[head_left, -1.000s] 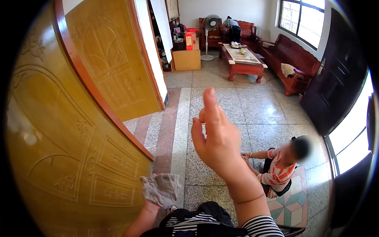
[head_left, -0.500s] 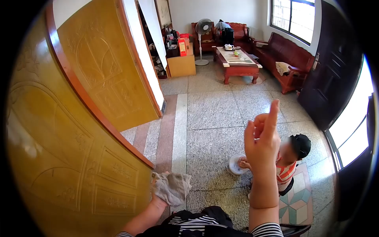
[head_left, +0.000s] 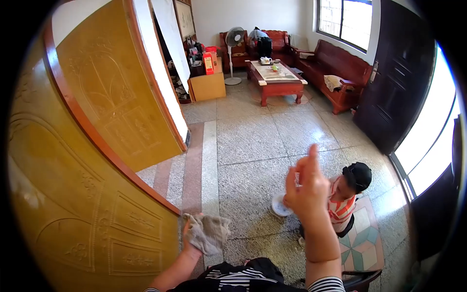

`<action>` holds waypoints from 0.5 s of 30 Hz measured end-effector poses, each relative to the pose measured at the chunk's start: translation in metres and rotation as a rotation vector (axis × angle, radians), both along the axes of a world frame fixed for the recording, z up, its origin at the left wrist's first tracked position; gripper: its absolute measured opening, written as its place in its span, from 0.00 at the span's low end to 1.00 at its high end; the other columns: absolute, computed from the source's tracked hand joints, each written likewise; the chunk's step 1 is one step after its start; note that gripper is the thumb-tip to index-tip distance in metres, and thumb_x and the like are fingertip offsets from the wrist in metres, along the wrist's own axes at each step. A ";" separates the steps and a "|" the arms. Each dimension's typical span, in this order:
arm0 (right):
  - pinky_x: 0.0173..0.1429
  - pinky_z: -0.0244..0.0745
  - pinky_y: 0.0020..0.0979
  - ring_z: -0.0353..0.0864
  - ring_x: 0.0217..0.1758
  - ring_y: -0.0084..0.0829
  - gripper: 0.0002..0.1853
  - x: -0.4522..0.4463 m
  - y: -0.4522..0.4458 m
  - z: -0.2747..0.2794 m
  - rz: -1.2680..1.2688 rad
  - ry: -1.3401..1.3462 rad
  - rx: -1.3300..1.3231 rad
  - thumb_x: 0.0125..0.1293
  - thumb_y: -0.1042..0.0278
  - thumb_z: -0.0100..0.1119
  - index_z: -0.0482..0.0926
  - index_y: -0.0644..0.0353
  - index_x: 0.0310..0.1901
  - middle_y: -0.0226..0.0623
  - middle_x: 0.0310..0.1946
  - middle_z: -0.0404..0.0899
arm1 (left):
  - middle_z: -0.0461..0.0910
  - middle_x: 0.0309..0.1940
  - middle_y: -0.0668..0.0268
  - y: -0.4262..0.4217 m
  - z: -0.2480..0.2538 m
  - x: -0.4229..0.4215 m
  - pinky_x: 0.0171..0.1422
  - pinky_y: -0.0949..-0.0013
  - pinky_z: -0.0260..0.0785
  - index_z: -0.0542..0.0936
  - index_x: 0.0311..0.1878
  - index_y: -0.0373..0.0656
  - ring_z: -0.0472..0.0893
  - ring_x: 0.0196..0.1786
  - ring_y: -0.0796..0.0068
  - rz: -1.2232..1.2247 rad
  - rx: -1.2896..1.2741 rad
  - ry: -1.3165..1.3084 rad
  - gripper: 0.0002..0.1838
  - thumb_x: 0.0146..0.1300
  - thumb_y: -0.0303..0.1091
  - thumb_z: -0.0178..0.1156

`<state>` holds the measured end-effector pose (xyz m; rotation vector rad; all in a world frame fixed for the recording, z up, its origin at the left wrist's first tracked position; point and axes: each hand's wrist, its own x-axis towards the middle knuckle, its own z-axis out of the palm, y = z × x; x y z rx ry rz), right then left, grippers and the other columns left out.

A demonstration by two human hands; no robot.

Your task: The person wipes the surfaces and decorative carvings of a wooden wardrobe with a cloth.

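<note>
Grasping cloth (head_left: 208, 234), L hand (head_left: 188, 243) hangs low, prob. to clear R hand (head_left: 308, 192): raised, empty, loose, 1 finger up.

The near yellow door (head_left: 63, 194) is like a wall, so the left hand (head_left: 189, 243) with its grey cloth (head_left: 208, 234) cannot pass through on that side. Just right of this door, the speckled floor (head_left: 248, 180) leaves a wide passage for either hand. Farther right of the door, a white basin (head_left: 279, 206) and a person in a striped top (head_left: 342, 210) stand in the way below the raised right hand (head_left: 307, 192). Beyond the door, a second yellow door (head_left: 97, 92) narrows the left side.
</note>
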<state>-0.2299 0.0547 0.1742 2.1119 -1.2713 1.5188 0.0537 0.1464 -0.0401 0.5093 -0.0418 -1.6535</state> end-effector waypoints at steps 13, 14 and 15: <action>0.24 0.70 0.29 0.73 0.20 0.29 0.36 -0.067 0.002 -0.036 -0.172 -0.339 0.143 0.55 0.76 0.56 0.56 0.67 0.66 0.33 0.24 0.73 | 0.79 0.44 0.63 -0.006 0.008 -0.007 0.53 0.43 0.70 0.74 0.46 0.54 0.78 0.49 0.53 -0.131 0.034 -0.129 0.27 0.67 0.62 0.33; 0.25 0.70 0.30 0.74 0.20 0.30 0.35 -0.067 0.005 -0.040 -0.170 -0.320 0.166 0.55 0.76 0.56 0.57 0.66 0.66 0.34 0.24 0.74 | 0.79 0.44 0.63 -0.003 0.012 -0.015 0.53 0.43 0.70 0.74 0.46 0.54 0.78 0.49 0.53 -0.169 0.064 -0.127 0.27 0.67 0.62 0.33; 0.26 0.71 0.32 0.75 0.21 0.34 0.34 -0.064 0.010 -0.041 -0.187 -0.259 0.185 0.55 0.75 0.56 0.59 0.65 0.65 0.36 0.26 0.74 | 0.79 0.45 0.63 0.000 0.028 -0.022 0.53 0.42 0.70 0.75 0.47 0.54 0.78 0.49 0.52 -0.105 0.054 -0.169 0.27 0.67 0.61 0.33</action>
